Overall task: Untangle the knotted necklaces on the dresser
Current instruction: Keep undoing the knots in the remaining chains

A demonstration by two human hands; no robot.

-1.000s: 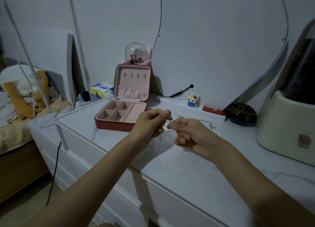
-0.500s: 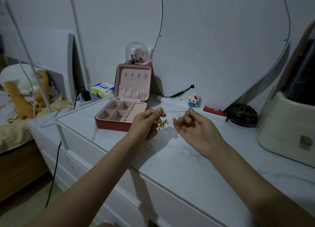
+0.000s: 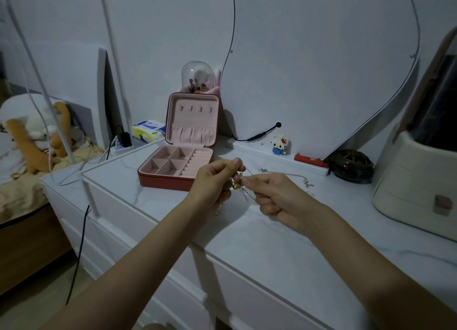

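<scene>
I have both hands up over the bench (image 3: 284, 233) with the tangled necklaces (image 3: 241, 187) strung between them. My left hand (image 3: 215, 181) pinches the tangle from above, thumb and fingertip closed on a strand, with a small gold bead hanging just below the pinch. My right hand (image 3: 274, 198) is curled and pinches a chain just beside it, so the knot lies in the short gap between the two hands, about equally near to each. From there one thin chain (image 3: 291, 175) runs away to the right and lies along the bench top, its far end past my right hand. I judge any pull should go along that line, gently. The bench is white marbled stone, dimly lit. An open pink jewellery box (image 3: 178, 166) stands behind my left hand, a cream drawer unit (image 3: 415, 181) at the far right.
</scene>
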